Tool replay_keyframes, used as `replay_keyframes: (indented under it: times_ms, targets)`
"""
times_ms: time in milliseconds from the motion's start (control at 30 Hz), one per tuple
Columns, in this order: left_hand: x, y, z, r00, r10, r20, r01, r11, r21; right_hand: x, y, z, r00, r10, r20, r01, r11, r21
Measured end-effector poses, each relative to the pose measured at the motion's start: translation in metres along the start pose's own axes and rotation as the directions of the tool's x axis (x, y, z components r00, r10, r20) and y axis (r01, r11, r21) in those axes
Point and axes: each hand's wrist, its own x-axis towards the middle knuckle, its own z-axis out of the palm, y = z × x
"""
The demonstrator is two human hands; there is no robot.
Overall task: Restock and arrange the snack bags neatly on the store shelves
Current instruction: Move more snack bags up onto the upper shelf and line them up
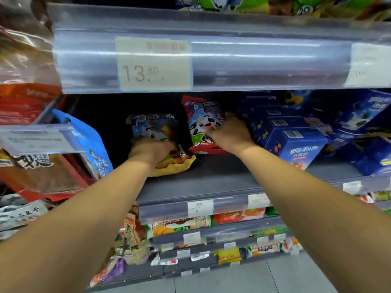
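Note:
Both my arms reach into the middle grey shelf (211, 182). My left hand (151, 151) grips a blue and yellow snack bag (154, 127) with a cow picture, which stands upright with its bottom edge on the shelf. My right hand (229, 132) holds a red and blue snack bag (201, 115) with the same cow, upright and leaning slightly, just right of the first bag. The two bags stand side by side with a narrow dark gap between them.
Blue cookie boxes (296, 144) are stacked right of my right hand. A blue pouch (88, 140) and red-brown bags (42, 176) fill the left side. A clear price rail (211, 60) with a 13.80 tag hangs overhead. Lower shelves hold more snacks above the grey floor (275, 278).

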Motion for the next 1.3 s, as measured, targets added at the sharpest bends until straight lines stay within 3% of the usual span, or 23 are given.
replay_keyframes:
  times_ms: [300, 400, 500, 567, 667, 833, 1000, 1200, 1300]
  targets:
    - [-0.027, -0.01, -0.005, 0.989, -0.128, -0.079, 0.12, 0.988, -0.096, 0.019, -0.002, 0.025, 0.979, 0.176, 0.1, -0.174, 0.984, -0.023]
    - [-0.032, -0.009, -0.008, 0.994, -0.094, -0.057, 0.086, 0.988, -0.13, 0.019, -0.001, 0.03, 0.968, 0.186, 0.17, -0.201, 0.976, 0.08]
    - [-0.038, -0.012, -0.008, 0.996, -0.057, 0.071, 0.064, 0.991, -0.113, 0.024, -0.001, 0.032, 0.941, 0.126, 0.315, -0.213, 0.942, 0.258]
    - [-0.039, -0.013, -0.01, 0.996, -0.086, 0.008, 0.086, 0.985, -0.147, 0.024, 0.0, 0.032, 0.929, 0.132, 0.347, -0.236, 0.931, 0.278]
    - [-0.04, -0.015, -0.011, 0.987, -0.129, -0.097, 0.108, 0.975, -0.194, 0.023, 0.0, 0.032, 0.937, 0.155, 0.312, -0.244, 0.932, 0.268]
    - [-0.041, -0.017, -0.011, 0.986, -0.134, -0.104, 0.111, 0.974, -0.198, 0.018, -0.002, 0.032, 0.945, 0.187, 0.267, -0.269, 0.909, 0.318]
    - [-0.048, -0.025, -0.012, 0.985, -0.112, -0.134, 0.075, 0.965, -0.249, -0.002, -0.002, 0.029, 0.961, 0.252, 0.112, -0.276, 0.871, 0.407]
    - [-0.075, -0.046, -0.019, 0.994, -0.047, -0.1, 0.026, 0.978, -0.208, -0.056, -0.018, 0.011, 0.959, 0.28, -0.048, -0.275, 0.957, 0.086]
    - [-0.094, -0.052, -0.023, 0.995, 0.005, -0.102, -0.025, 0.979, -0.202, -0.086, -0.021, 0.001, 0.964, 0.244, -0.111, -0.242, 0.97, 0.025]
